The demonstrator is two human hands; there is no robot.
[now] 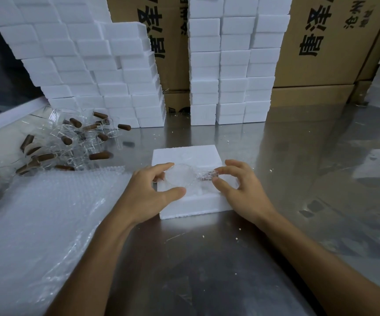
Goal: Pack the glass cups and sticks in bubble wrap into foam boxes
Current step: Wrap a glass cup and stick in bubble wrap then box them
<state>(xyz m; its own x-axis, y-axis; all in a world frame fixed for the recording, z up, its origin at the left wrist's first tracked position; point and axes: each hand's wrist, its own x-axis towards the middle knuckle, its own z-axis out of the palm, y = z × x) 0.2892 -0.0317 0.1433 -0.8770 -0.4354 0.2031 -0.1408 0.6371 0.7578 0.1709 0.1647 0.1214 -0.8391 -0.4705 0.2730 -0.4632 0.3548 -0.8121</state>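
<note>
An open white foam box [185,157] lies on the steel table in front of me. A clear glass cup [180,177] sits in its hollow, and my left hand [149,192] curls its index finger and thumb round the cup's rim. Right of the cup lies a brown stick wrapped in bubble wrap [207,175], which my right hand [237,185] pinches between thumb and fingers over the box. A sheet stack of bubble wrap [45,213] covers the table at the left. Loose glass cups and brown sticks [70,142] lie heaped behind it.
Stacks of closed foam boxes [107,71] rise at the back left, with another block of foam box stacks [232,65] at the back centre. Brown cartons [321,42] stand behind them. Bare steel table [298,167] spreads to the right, dotted with foam crumbs.
</note>
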